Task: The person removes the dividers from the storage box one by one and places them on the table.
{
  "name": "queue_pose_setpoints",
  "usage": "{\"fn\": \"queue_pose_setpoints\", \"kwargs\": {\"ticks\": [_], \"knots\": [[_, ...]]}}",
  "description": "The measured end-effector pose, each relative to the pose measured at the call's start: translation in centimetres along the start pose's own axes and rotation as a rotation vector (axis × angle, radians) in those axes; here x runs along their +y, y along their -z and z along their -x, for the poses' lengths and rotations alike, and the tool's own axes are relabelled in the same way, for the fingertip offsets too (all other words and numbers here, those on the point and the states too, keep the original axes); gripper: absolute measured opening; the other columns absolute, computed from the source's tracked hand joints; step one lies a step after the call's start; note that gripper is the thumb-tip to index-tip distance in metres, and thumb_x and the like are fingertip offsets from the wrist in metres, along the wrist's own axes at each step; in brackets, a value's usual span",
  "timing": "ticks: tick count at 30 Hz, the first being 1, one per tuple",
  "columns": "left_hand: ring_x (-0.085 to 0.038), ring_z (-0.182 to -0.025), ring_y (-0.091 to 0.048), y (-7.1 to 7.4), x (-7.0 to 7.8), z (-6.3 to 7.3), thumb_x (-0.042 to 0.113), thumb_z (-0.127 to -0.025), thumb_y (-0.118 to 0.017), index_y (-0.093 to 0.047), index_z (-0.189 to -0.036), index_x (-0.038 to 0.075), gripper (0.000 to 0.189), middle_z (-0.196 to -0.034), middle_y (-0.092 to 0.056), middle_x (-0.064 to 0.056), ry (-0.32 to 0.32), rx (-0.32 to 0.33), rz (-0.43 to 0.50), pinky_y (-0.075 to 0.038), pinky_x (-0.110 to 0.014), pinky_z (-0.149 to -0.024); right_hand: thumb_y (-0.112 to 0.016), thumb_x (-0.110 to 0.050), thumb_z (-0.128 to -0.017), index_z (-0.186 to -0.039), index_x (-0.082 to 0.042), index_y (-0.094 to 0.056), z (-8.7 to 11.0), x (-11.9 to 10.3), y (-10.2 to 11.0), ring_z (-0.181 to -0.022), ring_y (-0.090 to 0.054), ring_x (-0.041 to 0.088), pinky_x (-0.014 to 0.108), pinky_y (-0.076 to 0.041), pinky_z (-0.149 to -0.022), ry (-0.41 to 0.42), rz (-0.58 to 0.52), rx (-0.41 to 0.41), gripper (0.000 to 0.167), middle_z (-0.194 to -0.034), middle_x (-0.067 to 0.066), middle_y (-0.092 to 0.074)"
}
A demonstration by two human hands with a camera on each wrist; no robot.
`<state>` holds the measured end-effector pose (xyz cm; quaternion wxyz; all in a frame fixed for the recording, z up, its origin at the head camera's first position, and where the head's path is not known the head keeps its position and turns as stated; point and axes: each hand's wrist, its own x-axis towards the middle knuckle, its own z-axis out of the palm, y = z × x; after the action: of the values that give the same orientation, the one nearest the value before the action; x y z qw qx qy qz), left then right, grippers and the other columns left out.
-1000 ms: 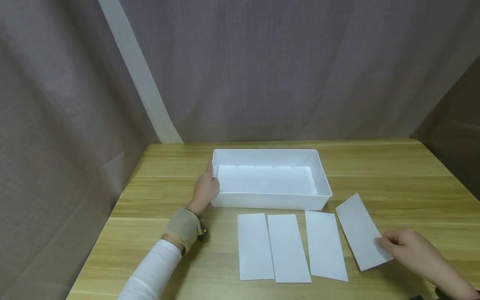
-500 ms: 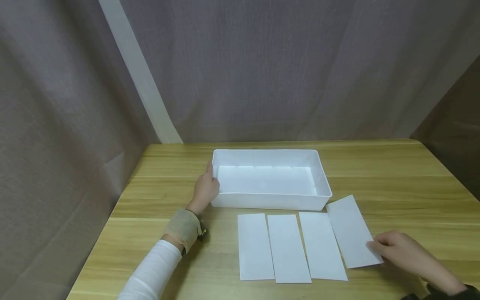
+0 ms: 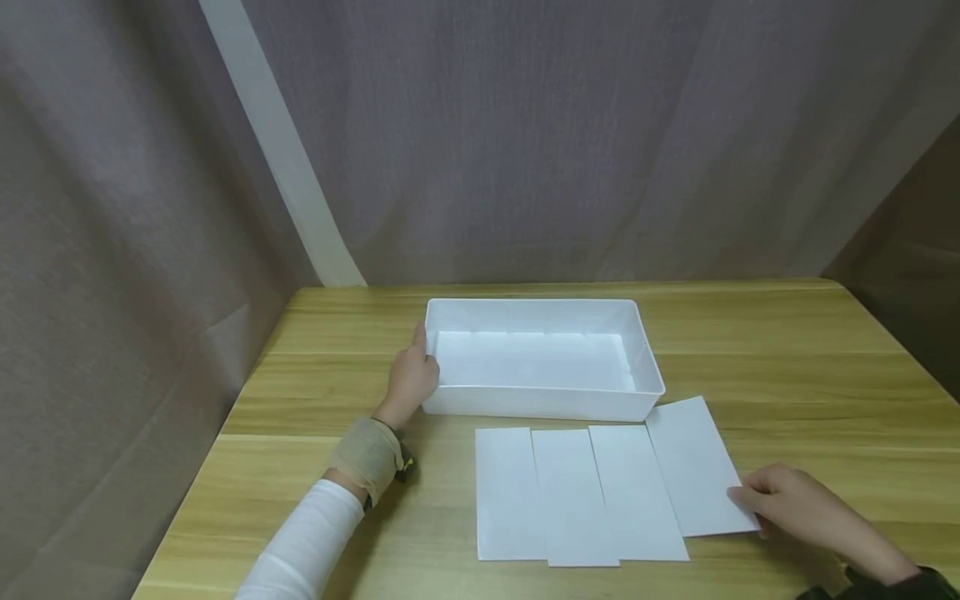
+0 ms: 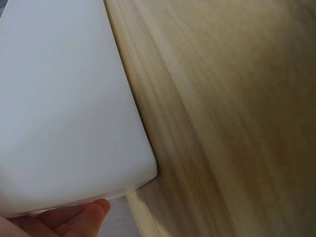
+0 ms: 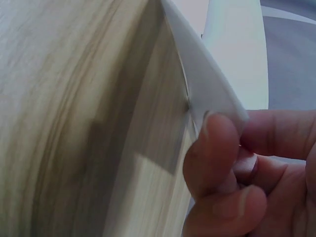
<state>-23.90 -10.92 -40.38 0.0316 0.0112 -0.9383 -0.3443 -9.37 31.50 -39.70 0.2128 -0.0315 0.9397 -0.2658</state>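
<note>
A white open-topped plastic box (image 3: 540,404) stands on the wooden table, its inside bare. At its left end my left hand (image 3: 408,379) grips the side, the index finger lying along the outer wall; in the left wrist view, bent fingers (image 4: 89,219) meet the edge of the box. My right hand (image 3: 791,504) pinches the lower right corner of a thin white panel (image 3: 697,467). That corner is raised in the right wrist view, with a shadow beneath it. The panel's far end reaches near the box's front right corner. To its left lies another white panel (image 3: 637,492).
Two more white panels, a middle one (image 3: 573,500) and a leftmost one (image 3: 510,496), lie side by side in front of the box. The wooden tabletop (image 3: 787,350) runs back to a grey curtain (image 3: 525,142), with more curtain along the left.
My right hand has moved left with its panel, bringing it against the neighbouring panel. The neighbouring panel has shifted left too, closing the gaps in the row. My left hand and the box stay put.
</note>
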Motion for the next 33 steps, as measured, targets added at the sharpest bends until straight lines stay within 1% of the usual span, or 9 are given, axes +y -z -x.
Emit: {"fn": "queue_pose_setpoints", "kwargs": {"ticks": [4,7,11,15,20,26,29,33], "knots": [[-0.017,-0.045,-0.038,0.0,0.0,0.0,0.003,-0.084,-0.035,-0.016,-0.141,0.001,0.060,-0.058,-0.049,-0.011,-0.001,-0.001,0.000,-0.033,-0.026,-0.044,-0.048,-0.021,-0.088,-0.057,-0.006,-0.050,-0.1,0.3,-0.1,-0.046,-0.038,0.009,0.021,-0.031,-0.045,-0.033,-0.001,-0.013,0.035,-0.050,-0.001,-0.045],[-0.016,-0.043,-0.036,0.0,0.0,0.0,0.004,-0.084,-0.035,-0.015,-0.141,0.001,0.060,-0.056,-0.046,-0.009,0.002,-0.007,0.007,-0.033,-0.026,-0.043,-0.048,-0.021,-0.088,-0.057,-0.006,-0.050,-0.2,0.5,-0.2,-0.046,-0.039,0.009,0.021,-0.031,-0.045,-0.054,0.005,-0.017,0.035,-0.050,-0.001,-0.046],[-0.014,-0.041,-0.033,-0.1,0.0,0.1,0.004,-0.085,-0.034,-0.014,-0.141,0.001,0.060,-0.053,-0.041,-0.006,0.003,-0.013,0.018,-0.032,-0.025,-0.042,-0.048,-0.023,-0.088,-0.056,-0.007,-0.050,-0.3,0.7,-0.3,-0.046,-0.038,0.009,0.021,-0.030,-0.046,-0.058,0.017,-0.017,0.036,-0.049,-0.001,-0.046],[-0.014,-0.041,-0.032,0.0,0.0,0.1,0.003,-0.085,-0.034,-0.014,-0.141,0.000,0.059,-0.052,-0.041,-0.005,-0.004,-0.012,0.023,-0.032,-0.025,-0.041,-0.047,-0.024,-0.088,-0.056,-0.007,-0.051,-0.4,0.9,-0.3,-0.046,-0.037,0.009,0.021,-0.030,-0.046,-0.054,0.019,-0.023,0.036,-0.049,-0.001,-0.046],[-0.013,-0.039,-0.030,-0.1,0.0,0.1,0.003,-0.085,-0.034,-0.015,-0.141,0.000,0.059,-0.052,-0.041,-0.005,0.000,-0.008,0.029,-0.032,-0.025,-0.041,-0.047,-0.025,-0.088,-0.056,-0.006,-0.051,-0.4,1.3,-0.4,-0.046,-0.037,0.009,0.022,-0.030,-0.045,-0.056,-0.004,-0.034,0.037,-0.049,-0.001,-0.045],[-0.014,-0.041,-0.033,-0.2,0.0,0.0,0.004,-0.085,-0.033,-0.015,-0.141,0.002,0.059,-0.058,-0.049,-0.011,0.008,-0.009,0.033,-0.035,-0.026,-0.046,-0.048,-0.024,-0.087,-0.057,-0.007,-0.051,-0.5,1.4,-0.6,-0.047,-0.039,0.011,0.022,-0.031,-0.046,-0.092,0.013,-0.035,0.035,-0.049,0.000,-0.046],[-0.015,-0.042,-0.034,-0.2,0.0,0.1,0.003,-0.085,-0.034,-0.016,-0.141,0.001,0.059,-0.061,-0.052,-0.015,0.001,-0.005,0.031,-0.036,-0.027,-0.047,-0.049,-0.024,-0.087,-0.058,-0.007,-0.051,-0.7,1.4,-0.7,-0.049,-0.040,0.012,0.023,-0.031,-0.048,-0.106,0.018,-0.040,0.034,-0.050,0.000,-0.046],[-0.016,-0.044,-0.036,-0.1,0.0,0.1,0.003,-0.085,-0.034,-0.016,-0.140,0.000,0.059,-0.070,-0.058,-0.020,-0.007,-0.005,0.031,-0.038,-0.027,-0.050,-0.050,-0.025,-0.087,-0.060,-0.006,-0.053,-0.8,1.5,-0.8,-0.050,-0.041,0.013,0.025,-0.032,-0.049,-0.116,0.021,-0.048,0.033,-0.051,0.000,-0.045]]}}
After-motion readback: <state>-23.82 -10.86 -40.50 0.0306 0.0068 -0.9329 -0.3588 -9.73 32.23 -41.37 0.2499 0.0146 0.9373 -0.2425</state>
